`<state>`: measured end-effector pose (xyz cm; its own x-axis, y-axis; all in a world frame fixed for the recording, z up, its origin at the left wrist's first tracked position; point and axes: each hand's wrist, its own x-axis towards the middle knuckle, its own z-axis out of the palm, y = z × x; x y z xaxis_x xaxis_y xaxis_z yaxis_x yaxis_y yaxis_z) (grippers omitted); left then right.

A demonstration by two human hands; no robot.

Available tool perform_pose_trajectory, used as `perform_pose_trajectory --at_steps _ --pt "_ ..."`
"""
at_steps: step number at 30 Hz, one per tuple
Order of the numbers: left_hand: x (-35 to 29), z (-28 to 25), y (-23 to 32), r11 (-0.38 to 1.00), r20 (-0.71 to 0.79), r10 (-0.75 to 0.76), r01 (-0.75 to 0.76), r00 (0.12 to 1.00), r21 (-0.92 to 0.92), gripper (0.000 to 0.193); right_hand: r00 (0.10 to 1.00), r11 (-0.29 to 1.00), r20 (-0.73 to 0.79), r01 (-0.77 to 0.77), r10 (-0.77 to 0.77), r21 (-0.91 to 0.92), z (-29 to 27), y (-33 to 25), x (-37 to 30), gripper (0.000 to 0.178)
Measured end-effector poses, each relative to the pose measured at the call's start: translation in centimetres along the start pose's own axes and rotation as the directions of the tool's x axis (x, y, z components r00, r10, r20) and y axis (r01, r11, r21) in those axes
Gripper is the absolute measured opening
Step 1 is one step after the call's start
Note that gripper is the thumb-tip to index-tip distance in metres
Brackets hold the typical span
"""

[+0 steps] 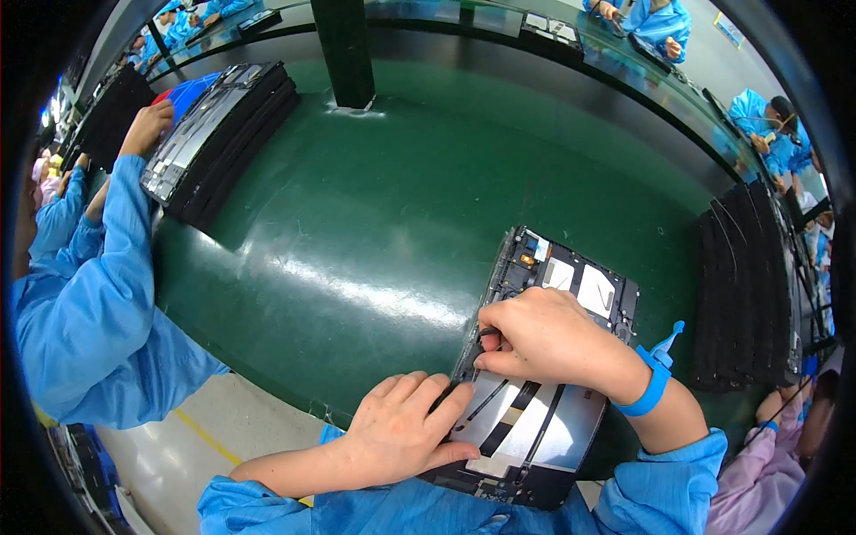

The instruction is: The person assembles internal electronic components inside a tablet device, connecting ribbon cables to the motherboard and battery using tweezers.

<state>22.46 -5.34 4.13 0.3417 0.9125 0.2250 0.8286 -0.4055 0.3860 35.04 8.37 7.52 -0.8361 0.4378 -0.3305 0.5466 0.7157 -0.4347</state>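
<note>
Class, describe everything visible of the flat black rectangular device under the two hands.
The flat, black-framed, rectangular device lies open and slanted over the glossy green tabletop, insides up. Two white panels sit toward its far end; silvery, metal-looking sheets crossed by dark strips lie nearer. The left hand touches its left side; the right hand covers its middle, pinching a small dark piece.

And here on the table the device lies at the near edge, left hand at its left side, right hand over its middle, one stack far left beside a co-worker's hand, another stack right, a post behind, and beyond, seemingly, a second bench.
</note>
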Motion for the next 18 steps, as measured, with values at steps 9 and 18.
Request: perform_pose_trajectory --at_steps 9,18 --pt "0.2 0.5 0.2 0.99 0.092 -0.004 -0.009 0.996 0.139 0.065 0.993 0.985 0.007 0.115 -0.117 0.125 0.3 1.6 0.0 0.015" --pt "0.4 0.1 0.1 0.992 0.13 -0.02 0.003 0.991 0.129 0.063 0.985 0.953 -0.043 0.17 -0.165 0.251 0.4 2.1 -0.3 0.014"
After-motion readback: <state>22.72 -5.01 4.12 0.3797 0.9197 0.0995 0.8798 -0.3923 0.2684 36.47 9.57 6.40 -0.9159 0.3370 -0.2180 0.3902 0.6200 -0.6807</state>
